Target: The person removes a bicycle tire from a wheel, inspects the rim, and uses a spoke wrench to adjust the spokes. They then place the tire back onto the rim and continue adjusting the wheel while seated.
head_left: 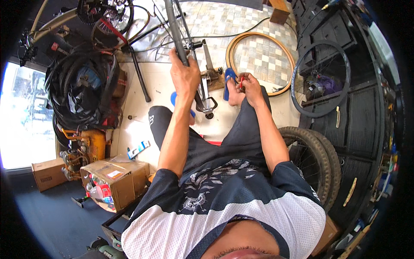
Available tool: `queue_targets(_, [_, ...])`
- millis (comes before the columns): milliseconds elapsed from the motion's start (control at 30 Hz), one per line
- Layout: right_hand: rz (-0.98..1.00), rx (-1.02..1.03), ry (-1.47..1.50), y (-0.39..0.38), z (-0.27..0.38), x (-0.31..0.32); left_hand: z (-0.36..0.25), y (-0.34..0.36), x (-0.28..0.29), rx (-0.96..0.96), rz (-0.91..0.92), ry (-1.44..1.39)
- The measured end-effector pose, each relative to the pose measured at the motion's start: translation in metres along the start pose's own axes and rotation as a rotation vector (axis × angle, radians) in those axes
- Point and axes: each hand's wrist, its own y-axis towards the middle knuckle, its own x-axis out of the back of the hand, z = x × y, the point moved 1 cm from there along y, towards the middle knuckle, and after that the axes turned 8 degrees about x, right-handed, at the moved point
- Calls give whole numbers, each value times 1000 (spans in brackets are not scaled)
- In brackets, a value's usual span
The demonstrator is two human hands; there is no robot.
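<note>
Closest up, the shirt (293, 216), dark and white, fills the foreground, and beyond the knees here's the action! The bicycle wheel (176, 30) is up ahead between the feet, edge-on, seemingly seated in a metal stand (207, 54) with a wooden base (221, 82). Left hand (186, 74), fingers wrapped around the dark rim, a good grip. Right hand (251, 86) is over by the right knee, fingertips pinching a small red piece (241, 80), well apart from the wheel. So where are we? I'd call it mid-job: the wheel looks set up and it's in hand, that much is done. The red piece isn't on it, so any work with that looks paused or unstarted; can't tell which. How much adjusting remains? The edge-on view won't say. Off to the right, a tan-edged hoop (230, 49) lies flat on the floor.
</note>
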Motion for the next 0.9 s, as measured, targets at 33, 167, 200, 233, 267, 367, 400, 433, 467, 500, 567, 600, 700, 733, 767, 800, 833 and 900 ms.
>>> queue_targets(33, [-14,-4,-19,-1,1,6,-2,7,-1,-76,-25,4])
queue_targets(167, [-15,0,-61,-7,8,28,-12,21,7,-55,-62,73])
queue_targets(200, [-16,8,-62,-9,10,33,-8,30,11,-30,-33,68])
queue_targets(233, [-19,-3,-79,-12,11,38,-4,36,17,-65,-54,93])
queue_targets(267, [-22,-15,-95,-14,12,43,0,44,24,-100,-76,117])
queue_targets(367, [-35,-3,-16,-18,23,51,15,90,48,-81,122,167])
queue_targets(400, [-31,0,34,-20,28,48,24,106,55,-87,129,126])
queue_targets(433, [-50,-16,81,-23,33,50,22,115,57,-109,148,140])
queue_targets(467, [-58,-12,110,-24,34,52,21,126,60,-131,168,154])
queue_targets(500, [-44,-12,147,-22,34,48,37,149,68,-128,237,64])
queue_targets(567, [-45,-16,160,-18,35,42,62,191,78,-129,335,-13])
queue_targets(600, [-68,-18,136,-16,38,41,63,204,82,-163,367,78])
queue_targets(700, [-82,-71,-96,0,37,46,69,234,96,-184,397,172])
queue_targets(733, [-83,-98,-201,9,37,48,61,233,101,-186,420,192])
queue_targets(767, [-104,-73,-288,22,32,44,66,239,104,-193,413,153])
queue_targets(800, [-63,-82,-374,35,27,34,70,244,115,-163,443,194])
queue_targets(833, [-28,-92,-463,51,22,27,69,244,117,-198,451,228])
queue_targets(900, [-9,-124,-647,89,-11,16,74,236,118,-226,433,253])
